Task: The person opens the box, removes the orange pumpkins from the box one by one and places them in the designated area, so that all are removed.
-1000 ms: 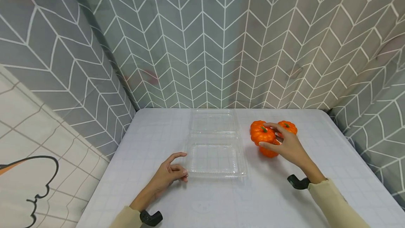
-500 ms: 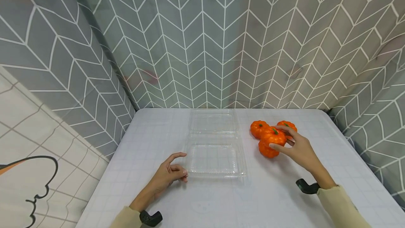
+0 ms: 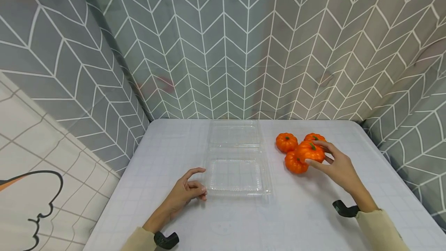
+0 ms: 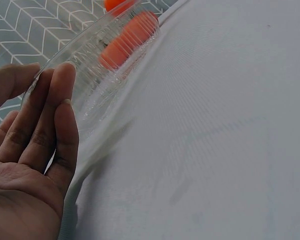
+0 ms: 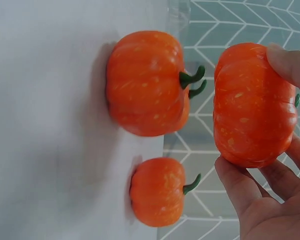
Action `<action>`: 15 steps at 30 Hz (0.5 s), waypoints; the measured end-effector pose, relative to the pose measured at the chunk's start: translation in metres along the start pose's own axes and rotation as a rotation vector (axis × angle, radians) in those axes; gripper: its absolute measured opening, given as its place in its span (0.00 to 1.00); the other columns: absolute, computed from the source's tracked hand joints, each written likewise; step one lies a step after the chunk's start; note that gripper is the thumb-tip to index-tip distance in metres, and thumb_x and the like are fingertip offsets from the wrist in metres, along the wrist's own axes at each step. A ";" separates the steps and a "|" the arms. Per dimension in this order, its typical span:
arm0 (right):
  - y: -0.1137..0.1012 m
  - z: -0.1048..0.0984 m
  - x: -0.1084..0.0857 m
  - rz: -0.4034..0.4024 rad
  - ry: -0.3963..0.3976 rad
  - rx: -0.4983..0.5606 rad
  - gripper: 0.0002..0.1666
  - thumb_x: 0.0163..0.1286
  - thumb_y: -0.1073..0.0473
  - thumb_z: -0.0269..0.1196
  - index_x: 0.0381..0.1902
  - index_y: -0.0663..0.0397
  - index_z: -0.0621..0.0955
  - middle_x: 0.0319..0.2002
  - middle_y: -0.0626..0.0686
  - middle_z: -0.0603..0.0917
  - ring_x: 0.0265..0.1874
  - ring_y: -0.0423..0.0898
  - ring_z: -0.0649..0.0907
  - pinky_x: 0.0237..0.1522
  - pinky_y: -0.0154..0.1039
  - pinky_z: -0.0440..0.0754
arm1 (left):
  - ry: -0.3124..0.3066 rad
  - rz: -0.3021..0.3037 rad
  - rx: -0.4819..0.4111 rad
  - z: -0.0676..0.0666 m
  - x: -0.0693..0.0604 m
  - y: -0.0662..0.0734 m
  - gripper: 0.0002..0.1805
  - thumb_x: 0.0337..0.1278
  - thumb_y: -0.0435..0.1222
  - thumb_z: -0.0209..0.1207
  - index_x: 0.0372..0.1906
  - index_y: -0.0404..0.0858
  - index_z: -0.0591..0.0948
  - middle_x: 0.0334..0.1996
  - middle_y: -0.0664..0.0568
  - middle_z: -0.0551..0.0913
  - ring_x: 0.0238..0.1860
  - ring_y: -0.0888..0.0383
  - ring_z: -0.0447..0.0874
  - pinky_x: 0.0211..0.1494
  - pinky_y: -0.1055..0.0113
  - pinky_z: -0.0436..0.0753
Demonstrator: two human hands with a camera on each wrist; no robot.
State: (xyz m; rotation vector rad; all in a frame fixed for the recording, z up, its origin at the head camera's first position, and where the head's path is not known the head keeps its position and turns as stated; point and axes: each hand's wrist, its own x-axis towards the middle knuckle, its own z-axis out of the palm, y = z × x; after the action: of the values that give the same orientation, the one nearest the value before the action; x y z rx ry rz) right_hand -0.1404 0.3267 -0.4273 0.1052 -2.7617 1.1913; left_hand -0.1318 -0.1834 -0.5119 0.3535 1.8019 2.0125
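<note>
My right hand [image 3: 338, 165] grips a small orange pumpkin [image 5: 255, 107] with a green stem, thumb on one side and fingers on the other. In the right wrist view it is held off the table. Just around it in the head view are a left pumpkin [image 3: 286, 142], a front pumpkin [image 3: 295, 164] and a back pumpkin [image 3: 314, 136], partly covered. A clear plastic clamshell container [image 3: 235, 173] lies open at mid-table, its lid [image 3: 234, 134] folded back. My left hand [image 3: 186, 191] pinches its near left edge; the rim runs between thumb and fingers in the left wrist view.
The white-covered table [image 3: 265, 227] ends at the back against a grey curtain [image 3: 237, 49] with white chevron lines. A white panel [image 3: 45, 165] with a grid pattern hangs at the left. Each wrist wears a black camera mount [image 3: 166, 240].
My right hand has moved right with its pumpkin, from over the left pumpkin to between the front and back ones. My left hand and the container have stayed in place.
</note>
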 end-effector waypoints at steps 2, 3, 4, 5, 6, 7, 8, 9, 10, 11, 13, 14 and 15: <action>0.003 -0.002 -0.001 0.010 0.007 -0.002 0.46 0.64 0.41 0.74 0.73 0.51 0.70 0.71 0.64 0.70 0.67 0.63 0.71 0.59 0.48 0.76 | 0.005 -0.004 0.003 0.000 0.001 0.000 0.41 0.67 0.31 0.66 0.79 0.38 0.58 0.36 0.47 0.88 0.35 0.51 0.90 0.50 0.56 0.87; 0.005 -0.002 -0.002 0.009 0.008 -0.002 0.46 0.65 0.41 0.74 0.73 0.52 0.70 0.71 0.64 0.69 0.67 0.64 0.71 0.58 0.50 0.76 | 0.007 -0.004 0.004 0.000 0.001 0.000 0.41 0.67 0.31 0.66 0.79 0.38 0.58 0.36 0.47 0.88 0.35 0.51 0.90 0.50 0.56 0.87; 0.007 -0.002 -0.002 0.017 0.011 -0.004 0.46 0.65 0.41 0.74 0.73 0.52 0.70 0.71 0.65 0.68 0.66 0.64 0.70 0.59 0.51 0.76 | 0.008 -0.005 0.005 0.000 0.001 0.000 0.41 0.67 0.32 0.66 0.79 0.38 0.58 0.36 0.47 0.88 0.35 0.51 0.90 0.50 0.56 0.87; 0.008 -0.003 -0.002 0.024 0.014 -0.003 0.46 0.65 0.41 0.74 0.73 0.53 0.69 0.72 0.65 0.68 0.66 0.64 0.70 0.59 0.53 0.75 | 0.010 -0.006 0.003 0.000 0.001 0.000 0.41 0.67 0.31 0.66 0.79 0.39 0.59 0.36 0.46 0.88 0.35 0.50 0.90 0.50 0.55 0.87; 0.010 -0.003 -0.002 0.031 0.016 -0.001 0.47 0.65 0.41 0.73 0.74 0.54 0.69 0.72 0.66 0.67 0.66 0.65 0.70 0.60 0.56 0.74 | 0.011 -0.008 0.000 0.000 0.001 0.000 0.41 0.67 0.31 0.66 0.78 0.39 0.59 0.36 0.46 0.88 0.35 0.50 0.90 0.50 0.55 0.87; 0.012 -0.003 -0.003 0.038 0.016 0.001 0.47 0.65 0.41 0.73 0.74 0.54 0.68 0.73 0.66 0.66 0.66 0.65 0.69 0.60 0.59 0.74 | 0.012 -0.010 -0.002 0.000 0.001 0.000 0.41 0.67 0.31 0.66 0.78 0.39 0.59 0.35 0.46 0.88 0.35 0.50 0.90 0.50 0.55 0.87; 0.014 -0.003 -0.003 0.045 0.017 0.007 0.47 0.66 0.41 0.73 0.74 0.55 0.68 0.73 0.67 0.65 0.66 0.66 0.69 0.60 0.61 0.73 | 0.013 -0.013 -0.005 0.000 0.001 0.000 0.41 0.67 0.31 0.66 0.78 0.39 0.59 0.35 0.46 0.88 0.35 0.50 0.90 0.50 0.55 0.87; 0.016 -0.003 -0.003 0.052 0.019 0.013 0.48 0.66 0.41 0.73 0.74 0.55 0.67 0.74 0.68 0.64 0.66 0.67 0.68 0.61 0.64 0.72 | 0.014 -0.016 -0.006 0.000 0.001 0.000 0.41 0.67 0.31 0.66 0.78 0.39 0.59 0.35 0.46 0.88 0.35 0.50 0.90 0.50 0.55 0.87; 0.018 -0.004 -0.004 0.060 0.023 0.010 0.48 0.66 0.40 0.73 0.74 0.55 0.67 0.74 0.67 0.64 0.66 0.67 0.68 0.61 0.64 0.72 | 0.015 -0.019 -0.007 0.000 0.001 0.000 0.41 0.67 0.31 0.66 0.78 0.39 0.59 0.35 0.46 0.88 0.35 0.50 0.90 0.50 0.55 0.87; 0.020 -0.004 -0.004 0.063 0.028 0.009 0.48 0.66 0.40 0.73 0.74 0.55 0.67 0.74 0.67 0.64 0.66 0.67 0.68 0.61 0.63 0.72 | 0.015 -0.021 -0.008 0.000 0.001 0.000 0.41 0.67 0.32 0.66 0.78 0.39 0.59 0.35 0.46 0.88 0.35 0.50 0.90 0.50 0.55 0.87; 0.024 -0.006 -0.005 0.067 0.044 0.011 0.48 0.65 0.40 0.73 0.74 0.55 0.68 0.73 0.67 0.65 0.66 0.66 0.69 0.62 0.56 0.76 | 0.011 -0.020 -0.007 0.000 0.000 0.001 0.41 0.67 0.32 0.66 0.79 0.39 0.59 0.35 0.47 0.88 0.35 0.50 0.90 0.50 0.55 0.87; 0.026 -0.007 -0.005 0.066 0.053 0.010 0.47 0.65 0.40 0.74 0.73 0.55 0.68 0.73 0.66 0.66 0.66 0.65 0.69 0.63 0.47 0.78 | 0.008 -0.016 -0.008 0.000 0.001 0.001 0.41 0.67 0.31 0.66 0.79 0.39 0.59 0.36 0.47 0.88 0.35 0.50 0.90 0.50 0.55 0.87; 0.029 -0.007 -0.005 0.064 0.060 0.005 0.47 0.65 0.40 0.74 0.73 0.55 0.69 0.72 0.66 0.67 0.65 0.65 0.70 0.61 0.38 0.79 | 0.006 -0.014 -0.007 0.000 0.001 0.001 0.41 0.67 0.31 0.66 0.79 0.39 0.59 0.36 0.47 0.88 0.35 0.50 0.90 0.50 0.55 0.87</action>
State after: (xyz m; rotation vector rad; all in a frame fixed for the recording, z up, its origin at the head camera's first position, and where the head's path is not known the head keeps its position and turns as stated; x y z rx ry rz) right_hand -0.1376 0.3518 -0.4438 -0.0193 -2.7295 1.1954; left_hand -0.1325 -0.1827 -0.5105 0.3317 1.7954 2.0124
